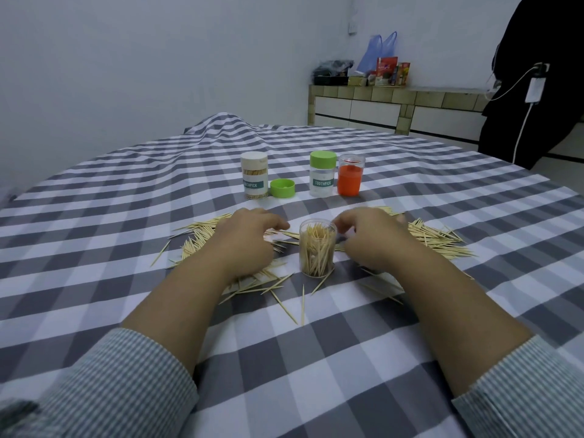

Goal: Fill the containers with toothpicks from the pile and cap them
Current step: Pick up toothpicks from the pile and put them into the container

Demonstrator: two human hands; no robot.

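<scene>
A clear open container (317, 248), partly filled with upright toothpicks, stands in the middle of the checked cloth. The toothpick pile (436, 238) spreads to its left and right. My left hand (249, 240) lies palm down on the left part of the pile, fingers curled round some toothpicks that stick out toward the container. My right hand (371, 237) is just right of the container, its curled fingertips by the rim; what they hold is hidden. Behind stand a white-capped full container (254, 175), a loose green cap (282, 188), a green-capped empty container (322, 173) and an orange container (350, 175).
Loose toothpicks (302, 305) lie scattered on the grey-and-white checked cloth (284, 374) in front of the container. A fold rises in the cloth (221, 121) at the back. A tiled counter (395, 105) with bags stands far right, beside a dark hanging garment (537, 74).
</scene>
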